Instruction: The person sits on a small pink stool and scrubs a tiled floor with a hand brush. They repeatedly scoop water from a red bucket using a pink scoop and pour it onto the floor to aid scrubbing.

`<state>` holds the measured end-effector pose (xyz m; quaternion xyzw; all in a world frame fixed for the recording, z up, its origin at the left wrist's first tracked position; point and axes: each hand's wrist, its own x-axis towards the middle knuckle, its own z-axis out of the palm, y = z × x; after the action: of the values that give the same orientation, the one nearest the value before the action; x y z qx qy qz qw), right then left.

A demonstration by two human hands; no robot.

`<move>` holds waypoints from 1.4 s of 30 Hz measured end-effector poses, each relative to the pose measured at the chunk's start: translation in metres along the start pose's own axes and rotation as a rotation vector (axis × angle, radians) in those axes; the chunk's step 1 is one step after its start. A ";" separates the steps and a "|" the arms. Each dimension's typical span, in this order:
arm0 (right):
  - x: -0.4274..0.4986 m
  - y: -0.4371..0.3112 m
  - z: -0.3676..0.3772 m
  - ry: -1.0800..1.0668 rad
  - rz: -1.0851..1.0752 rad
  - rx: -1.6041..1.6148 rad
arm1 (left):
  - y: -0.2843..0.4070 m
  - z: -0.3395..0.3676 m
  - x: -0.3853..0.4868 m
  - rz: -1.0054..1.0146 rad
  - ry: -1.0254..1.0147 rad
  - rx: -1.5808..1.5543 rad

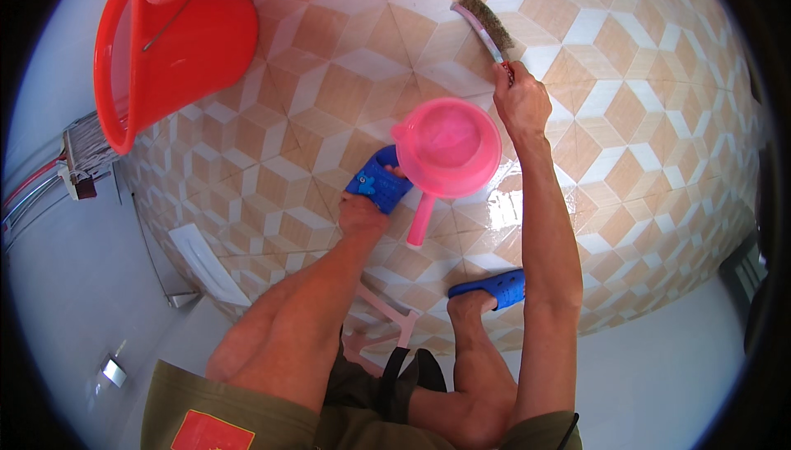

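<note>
My right hand (523, 99) grips the handle of a curved wire-type brush (488, 25), its brownish bristles facing up and right over the tiled floor. A pink translucent plastic dipper (450, 144) rests between that arm and my left foot, its short handle pointing down toward me. Whether it contains water I cannot tell. Its rim overlaps the toe end of the blue slipper (375, 181) on my left foot. The other blue slipper (494, 288), on my right foot, is partly covered by my right forearm. My left hand is out of view.
Two red plastic buckets (191, 60) stand at the upper left by the wall. Below them is a mop or broom head (93, 144). A white panel (207, 264) is at the left. Pink stool legs (405, 326) show between my legs. Wet tiles (508, 203) reflect light.
</note>
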<state>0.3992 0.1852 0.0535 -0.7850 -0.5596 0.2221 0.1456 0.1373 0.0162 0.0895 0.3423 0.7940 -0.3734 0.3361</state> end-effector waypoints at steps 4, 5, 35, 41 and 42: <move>0.000 -0.001 -0.001 0.001 0.004 -0.021 | 0.001 -0.002 -0.001 0.010 -0.020 -0.025; 0.000 -0.001 -0.001 0.011 0.008 -0.025 | 0.001 -0.002 -0.002 0.001 -0.024 -0.029; -0.004 -0.005 -0.006 0.050 -0.097 -0.113 | 0.001 -0.002 -0.004 0.046 0.003 0.043; -0.003 -0.001 -0.004 0.048 -0.058 -0.046 | 0.001 -0.004 -0.003 0.029 -0.002 0.010; -0.003 0.000 -0.004 0.039 -0.070 -0.056 | 0.001 -0.003 -0.003 0.007 -0.005 -0.013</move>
<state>0.4002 0.1829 0.0577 -0.7731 -0.5897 0.1856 0.1421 0.1392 0.0186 0.0931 0.3419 0.7943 -0.3678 0.3419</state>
